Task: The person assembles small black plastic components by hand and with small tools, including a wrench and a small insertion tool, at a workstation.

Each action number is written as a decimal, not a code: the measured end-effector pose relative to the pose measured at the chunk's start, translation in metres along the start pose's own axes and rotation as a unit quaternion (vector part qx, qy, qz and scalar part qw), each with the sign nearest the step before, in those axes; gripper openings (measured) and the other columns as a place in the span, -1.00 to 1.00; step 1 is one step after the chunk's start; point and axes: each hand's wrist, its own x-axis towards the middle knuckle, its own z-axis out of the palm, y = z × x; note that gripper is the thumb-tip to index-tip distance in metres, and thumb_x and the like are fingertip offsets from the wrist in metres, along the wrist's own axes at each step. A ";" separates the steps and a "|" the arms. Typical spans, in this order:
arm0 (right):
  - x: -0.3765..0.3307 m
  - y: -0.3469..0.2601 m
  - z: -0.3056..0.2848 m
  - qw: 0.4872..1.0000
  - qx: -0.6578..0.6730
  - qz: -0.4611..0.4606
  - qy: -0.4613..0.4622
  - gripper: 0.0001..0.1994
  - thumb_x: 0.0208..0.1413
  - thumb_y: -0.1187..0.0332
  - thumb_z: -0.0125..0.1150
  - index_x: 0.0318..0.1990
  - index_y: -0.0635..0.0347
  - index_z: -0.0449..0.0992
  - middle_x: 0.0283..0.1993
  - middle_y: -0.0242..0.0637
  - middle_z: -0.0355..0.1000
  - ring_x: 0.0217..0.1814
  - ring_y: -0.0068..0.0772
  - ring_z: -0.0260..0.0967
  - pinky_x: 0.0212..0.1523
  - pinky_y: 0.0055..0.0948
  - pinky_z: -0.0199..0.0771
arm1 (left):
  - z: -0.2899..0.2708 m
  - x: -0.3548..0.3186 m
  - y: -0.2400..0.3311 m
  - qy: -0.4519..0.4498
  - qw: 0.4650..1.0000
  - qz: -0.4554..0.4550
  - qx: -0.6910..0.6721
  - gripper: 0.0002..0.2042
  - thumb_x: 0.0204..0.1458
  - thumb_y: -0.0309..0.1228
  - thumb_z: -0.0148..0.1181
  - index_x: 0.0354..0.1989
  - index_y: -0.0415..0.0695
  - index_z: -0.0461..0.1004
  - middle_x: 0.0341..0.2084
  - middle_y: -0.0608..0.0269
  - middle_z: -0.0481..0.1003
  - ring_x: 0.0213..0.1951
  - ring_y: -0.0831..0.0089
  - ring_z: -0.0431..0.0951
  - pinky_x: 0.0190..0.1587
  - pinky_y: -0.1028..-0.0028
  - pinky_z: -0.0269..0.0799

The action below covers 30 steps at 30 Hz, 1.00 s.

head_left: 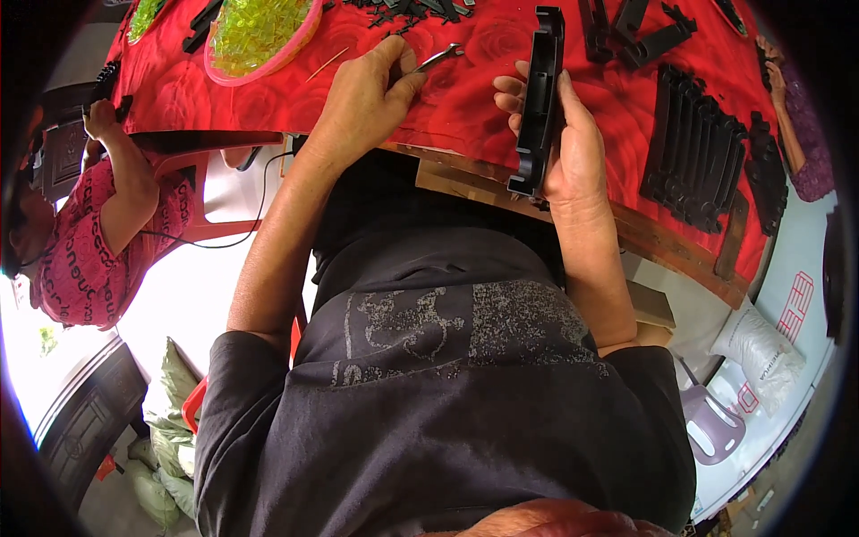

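My right hand [577, 148] is closed round a long black plastic housing [540, 98], held nearly upright over the table's front edge. Its thumb lies along one side and the fingertips show on the other; a hollow channel runs down the part. My left hand [371, 98] has its fingers curled together above the red cloth. From between its thumb and forefinger sticks out a slim silver metal tool [440, 56] with a forked tip. The rest of that tool is hidden in the hand.
A pink basket [210, 67] of yellow-green clear pieces stands at the far left, beside a thin wooden stick [327, 64]. Small black parts [403, 11] lie at the back. Finished-looking black strips [696, 148] line the right side. Co-workers sit left [98, 215] and right [810, 134].
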 end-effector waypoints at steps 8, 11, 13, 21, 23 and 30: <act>-0.002 0.004 -0.003 0.999 -0.039 -0.005 0.017 -0.49 0.41 0.03 -0.10 0.16 0.36 0.42 -0.26 -0.28 0.51 -0.23 -0.38 0.55 -0.31 -0.54 0.58 | 0.003 -0.001 -0.001 0.010 0.999 -0.023 -0.025 -0.86 0.08 -0.49 0.23 -0.37 -0.25 0.39 -0.62 0.15 0.44 -0.57 0.36 0.42 -0.44 0.36 0.33; -0.002 0.004 -0.002 0.998 -0.059 -0.016 0.008 -0.47 0.40 0.01 -0.09 0.17 0.35 0.41 -0.26 -0.28 0.52 -0.27 -0.39 0.54 -0.31 -0.54 0.57 | 0.003 -0.001 -0.002 0.004 0.997 -0.028 -0.076 -0.88 0.09 -0.48 0.24 -0.37 -0.23 0.42 -0.64 0.26 0.42 -0.56 0.50 0.37 -0.45 0.41 0.30; -0.002 0.004 -0.003 0.998 -0.056 -0.013 0.009 -0.47 0.40 0.00 -0.09 0.17 0.35 0.41 -0.26 -0.27 0.52 -0.28 -0.41 0.54 -0.32 -0.54 0.57 | 0.003 0.000 0.000 0.000 0.994 -0.030 -0.102 -0.88 0.10 -0.48 0.24 -0.37 -0.23 0.43 -0.64 0.32 0.41 -0.56 0.56 0.34 -0.46 0.44 0.28; -0.006 -0.007 0.000 0.995 -0.096 0.013 -0.031 -0.57 0.39 0.15 -0.05 0.17 0.34 0.39 -0.22 -0.19 0.52 -0.28 -0.43 0.52 -0.37 -0.55 0.54 | -0.007 -0.002 0.004 -0.043 0.991 -0.026 -0.125 -0.85 0.10 -0.41 0.26 -0.24 -0.23 0.53 -0.65 0.39 0.36 -0.56 0.65 0.28 -0.51 0.49 0.18; -0.007 -0.011 0.004 0.987 -0.153 0.012 -0.046 -0.58 0.32 0.26 -0.01 0.22 0.35 0.33 -0.14 -0.09 0.53 -0.28 -0.43 0.52 -0.36 -0.56 0.54 | -0.010 -0.003 0.005 -0.055 0.992 -0.021 -0.108 -0.83 0.10 -0.40 0.26 -0.21 -0.24 0.54 -0.66 0.40 0.35 -0.57 0.65 0.27 -0.51 0.49 0.17; -0.027 -0.028 0.001 0.974 -0.189 0.085 -0.094 -0.49 0.27 0.26 0.05 0.27 0.39 0.24 -0.10 -0.05 0.53 -0.36 -0.43 0.54 -0.43 -0.57 0.55 | -0.029 -0.007 0.017 -0.128 0.984 -0.013 -0.120 -0.80 0.21 -0.41 0.24 -0.07 -0.25 0.54 -0.57 0.55 0.34 -0.49 0.79 0.25 -0.44 0.64 0.15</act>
